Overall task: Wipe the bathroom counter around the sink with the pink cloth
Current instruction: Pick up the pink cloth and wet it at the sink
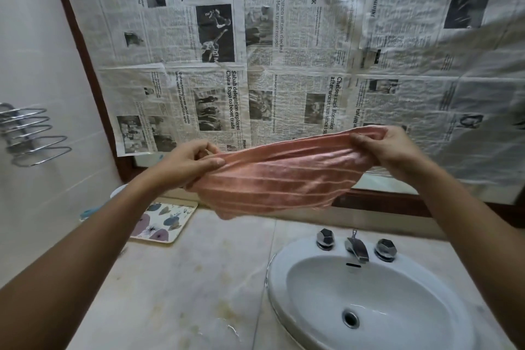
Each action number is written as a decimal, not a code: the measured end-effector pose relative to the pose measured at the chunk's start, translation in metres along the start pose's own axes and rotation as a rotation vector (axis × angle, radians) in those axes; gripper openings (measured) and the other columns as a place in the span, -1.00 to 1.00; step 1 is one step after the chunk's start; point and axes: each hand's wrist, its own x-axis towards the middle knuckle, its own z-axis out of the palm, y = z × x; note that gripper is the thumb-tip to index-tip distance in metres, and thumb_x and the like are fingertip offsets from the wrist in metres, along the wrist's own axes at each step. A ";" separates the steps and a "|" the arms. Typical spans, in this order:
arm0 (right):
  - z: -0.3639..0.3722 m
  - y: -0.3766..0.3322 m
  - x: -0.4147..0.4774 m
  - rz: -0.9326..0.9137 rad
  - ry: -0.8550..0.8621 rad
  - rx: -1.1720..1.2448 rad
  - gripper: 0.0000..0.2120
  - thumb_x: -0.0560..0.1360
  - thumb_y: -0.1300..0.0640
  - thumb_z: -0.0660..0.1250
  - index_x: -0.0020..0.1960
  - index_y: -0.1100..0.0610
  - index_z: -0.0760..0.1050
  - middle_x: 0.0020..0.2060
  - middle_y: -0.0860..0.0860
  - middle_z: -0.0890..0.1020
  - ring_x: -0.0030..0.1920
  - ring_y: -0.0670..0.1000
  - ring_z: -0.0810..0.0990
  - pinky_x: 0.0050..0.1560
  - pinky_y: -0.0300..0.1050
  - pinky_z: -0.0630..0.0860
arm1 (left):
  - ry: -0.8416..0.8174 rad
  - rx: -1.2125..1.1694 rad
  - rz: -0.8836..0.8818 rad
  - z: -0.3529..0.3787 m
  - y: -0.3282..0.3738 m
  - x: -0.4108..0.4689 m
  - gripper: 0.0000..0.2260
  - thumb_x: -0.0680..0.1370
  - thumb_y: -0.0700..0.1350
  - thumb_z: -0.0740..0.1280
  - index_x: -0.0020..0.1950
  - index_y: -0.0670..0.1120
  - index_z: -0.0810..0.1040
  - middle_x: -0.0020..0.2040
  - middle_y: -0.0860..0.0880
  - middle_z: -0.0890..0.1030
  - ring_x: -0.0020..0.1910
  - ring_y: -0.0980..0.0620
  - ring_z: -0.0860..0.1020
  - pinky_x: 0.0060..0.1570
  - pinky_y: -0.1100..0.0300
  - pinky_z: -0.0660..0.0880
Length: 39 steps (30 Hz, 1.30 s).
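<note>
A pink ribbed cloth point(281, 179) hangs stretched in the air above the back of the counter. My left hand point(190, 162) pinches its left end between thumb and fingers. My right hand point(389, 150) grips its right end with curled fingers. Below lies the beige marble counter point(181, 293), marked with yellowish stains. A white oval sink point(369, 301) is set into it on the right, with a chrome faucet point(356, 248) and two chrome knobs at its back rim.
A floral tray point(162, 221) lies at the counter's back left, beside a white and blue container partly hidden by my left arm. A chrome rack point(31, 133) juts from the left wall. Newspaper sheets point(284, 37) cover the mirror behind the counter.
</note>
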 end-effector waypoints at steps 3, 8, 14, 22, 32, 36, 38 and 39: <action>-0.007 0.007 -0.001 0.029 0.019 0.044 -0.69 0.34 0.01 0.54 -0.06 0.23 0.67 -0.33 0.08 0.73 -0.40 -0.03 0.69 -0.32 -0.19 0.68 | -0.061 0.138 0.012 -0.007 -0.006 -0.002 -0.90 0.61 -0.05 0.41 -0.03 0.00 0.72 -0.17 -0.10 0.72 -0.28 -0.03 0.65 -0.27 0.10 0.55; -0.006 0.021 -0.002 0.110 -0.080 0.140 -0.53 0.12 -0.14 0.66 -0.16 0.19 0.72 -0.26 0.11 0.75 -0.35 -0.03 0.70 -0.33 -0.20 0.66 | 0.129 0.238 0.049 -0.005 -0.015 -0.003 -0.82 0.65 -0.12 0.36 -0.08 0.01 0.73 -0.33 0.07 0.70 -0.37 0.05 0.61 -0.24 0.12 0.54; -0.017 0.029 -0.007 0.180 -0.108 0.246 -0.16 -0.01 -0.18 0.77 0.10 0.27 0.63 -0.17 0.11 0.74 -0.25 -0.03 0.71 -0.28 -0.20 0.66 | 0.342 -0.285 -0.122 -0.010 -0.022 -0.007 -0.86 0.50 -0.07 0.53 -0.01 -0.12 0.75 -0.15 -0.14 0.76 -0.16 -0.22 0.74 -0.13 -0.16 0.70; 0.011 0.045 -0.001 0.446 0.115 0.454 -0.93 0.61 0.25 0.36 -0.02 0.22 0.60 -0.15 0.09 0.63 -0.31 -0.10 0.65 -0.38 -0.31 0.62 | 0.311 -0.391 -0.450 0.012 -0.027 0.005 -0.67 0.46 -0.15 0.58 0.05 -0.37 0.65 -0.05 -0.28 0.72 -0.24 -0.15 0.66 -0.15 -0.03 0.68; 0.124 0.011 -0.026 0.137 -0.174 -0.099 -0.87 0.57 0.26 0.44 0.08 0.23 0.73 -0.10 0.14 0.78 -0.09 0.06 0.77 -0.05 -0.09 0.72 | 0.013 -0.598 -0.319 0.090 0.053 0.015 -0.88 0.61 -0.34 0.34 0.07 -0.30 0.68 -0.06 -0.24 0.74 -0.19 -0.06 0.74 -0.21 0.10 0.70; 0.138 0.022 -0.030 0.062 -0.128 -0.194 -0.90 0.56 0.12 0.49 0.05 0.08 0.76 -0.15 0.03 0.79 -0.07 0.05 0.79 0.07 0.08 0.72 | 0.014 -0.569 -0.317 0.099 0.059 0.010 -0.75 0.62 -0.35 0.24 0.02 -0.19 0.71 -0.04 -0.28 0.73 -0.09 -0.12 0.71 0.17 -0.11 0.61; 0.137 0.025 -0.033 0.031 -0.124 -0.245 -0.87 0.49 0.01 0.55 0.00 0.03 0.77 -0.19 0.02 0.79 -0.08 0.10 0.78 0.07 0.16 0.71 | -0.052 -0.592 -0.326 0.101 0.060 0.004 -0.68 0.61 -0.33 0.17 0.01 -0.16 0.72 -0.06 -0.21 0.71 -0.14 -0.06 0.68 0.11 -0.03 0.57; 0.137 0.026 -0.035 0.012 -0.120 -0.294 -0.83 0.45 -0.04 0.58 -0.02 0.01 0.77 -0.21 0.01 0.78 -0.08 0.08 0.78 0.07 0.15 0.71 | -0.082 -0.605 -0.340 0.101 0.062 0.002 -0.67 0.60 -0.29 0.14 0.03 -0.14 0.72 -0.04 -0.18 0.69 -0.11 -0.06 0.66 0.11 0.00 0.54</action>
